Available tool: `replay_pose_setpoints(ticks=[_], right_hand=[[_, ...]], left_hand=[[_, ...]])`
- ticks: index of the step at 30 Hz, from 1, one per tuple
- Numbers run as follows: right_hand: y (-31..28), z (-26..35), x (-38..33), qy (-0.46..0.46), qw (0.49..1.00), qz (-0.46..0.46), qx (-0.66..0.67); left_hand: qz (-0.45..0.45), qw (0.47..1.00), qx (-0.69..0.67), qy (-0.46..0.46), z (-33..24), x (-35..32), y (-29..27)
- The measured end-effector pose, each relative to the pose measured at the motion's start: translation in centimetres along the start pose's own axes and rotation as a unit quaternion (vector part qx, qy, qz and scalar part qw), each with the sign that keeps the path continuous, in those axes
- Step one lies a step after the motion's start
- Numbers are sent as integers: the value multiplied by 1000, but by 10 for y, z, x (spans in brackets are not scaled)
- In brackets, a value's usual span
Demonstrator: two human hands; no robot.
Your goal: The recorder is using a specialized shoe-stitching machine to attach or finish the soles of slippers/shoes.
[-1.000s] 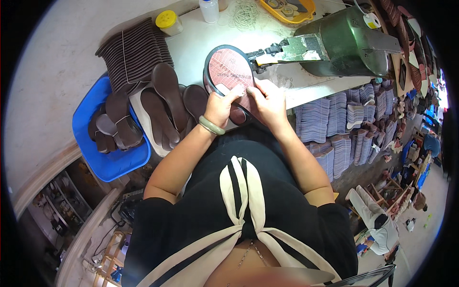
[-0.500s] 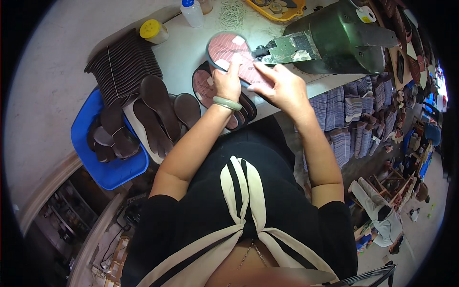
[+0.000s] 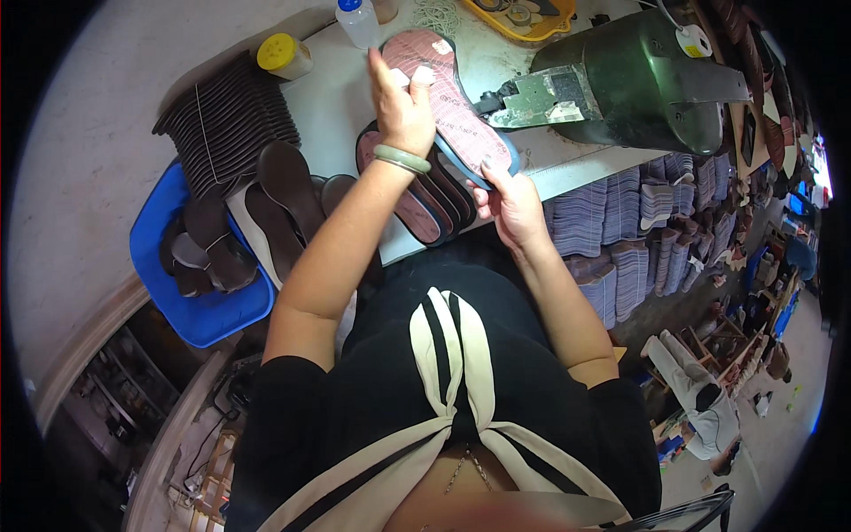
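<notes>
The pink insole (image 3: 448, 97) is held just above the white table (image 3: 324, 97), its heel end toward the green machine (image 3: 638, 75). The left hand (image 3: 401, 111) lies flat on its upper half, fingers together and pressing; the right hand (image 3: 510, 204) pinches its lower edge. To do this well, I judge the sole should stay flat and steady between both hands, with even pressure. Under it lie about 4 overlapped insoles (image 3: 425, 199). Left of them are 3 dark soles (image 3: 284, 191), 1 blue tray (image 3: 204, 306), 1 yellow-capped jar (image 3: 282, 57) and 1 clear bottle (image 3: 359, 19).
</notes>
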State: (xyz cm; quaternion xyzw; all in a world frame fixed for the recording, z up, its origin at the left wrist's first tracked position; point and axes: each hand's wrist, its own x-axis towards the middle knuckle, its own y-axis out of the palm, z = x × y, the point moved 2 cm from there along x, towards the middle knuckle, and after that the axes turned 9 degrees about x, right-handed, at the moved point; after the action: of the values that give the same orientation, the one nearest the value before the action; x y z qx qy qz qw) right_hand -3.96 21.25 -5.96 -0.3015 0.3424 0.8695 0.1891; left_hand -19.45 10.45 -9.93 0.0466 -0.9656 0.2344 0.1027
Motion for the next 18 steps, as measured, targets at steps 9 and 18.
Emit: replay_pose_setpoints(ticks=[9,18], right_hand=[[25,2,26,-56,998,-30,-29],[23,7,35,-91,992,-58,-71]], left_hand=[[514,671,312,433,-56,70,-7],[699,628,265,217,-66,78,-2]])
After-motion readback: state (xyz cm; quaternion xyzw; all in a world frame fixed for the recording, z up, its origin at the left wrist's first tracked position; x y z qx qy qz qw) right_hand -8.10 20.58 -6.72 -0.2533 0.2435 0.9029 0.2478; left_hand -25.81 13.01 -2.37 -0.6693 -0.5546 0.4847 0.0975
